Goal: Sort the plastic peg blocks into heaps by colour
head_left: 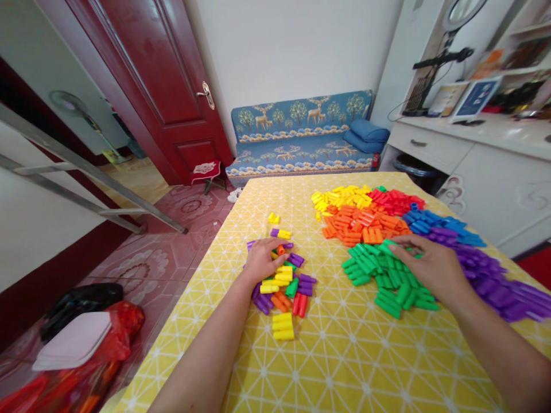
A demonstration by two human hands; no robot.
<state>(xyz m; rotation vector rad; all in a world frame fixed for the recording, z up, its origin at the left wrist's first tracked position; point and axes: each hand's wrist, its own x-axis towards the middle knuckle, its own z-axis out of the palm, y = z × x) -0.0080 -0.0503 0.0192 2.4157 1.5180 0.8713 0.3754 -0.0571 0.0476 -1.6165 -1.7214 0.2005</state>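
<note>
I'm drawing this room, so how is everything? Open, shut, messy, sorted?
Red door, open
Drawer, shut
Stool, unfolded
Mixed pile, colours jumbled
Green pile, sorted
Orange pile, sorted
Yellow pile, mostly sorted
Red pile, mostly sorted
Blue pile, sorted
Purple pile, sorted
Left hand, touching mixed pile
Right hand, touching green pile

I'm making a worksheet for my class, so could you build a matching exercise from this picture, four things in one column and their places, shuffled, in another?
Things
1. Left hand
2. Right hand
3. Large purple pile
4. Sofa

Places
A. In front of the white wall
B. At the mixed-colour pile
C. Near the right edge of the table
D. At the green pile

Right pairs: 1-B, 2-D, 3-C, 4-A
</note>
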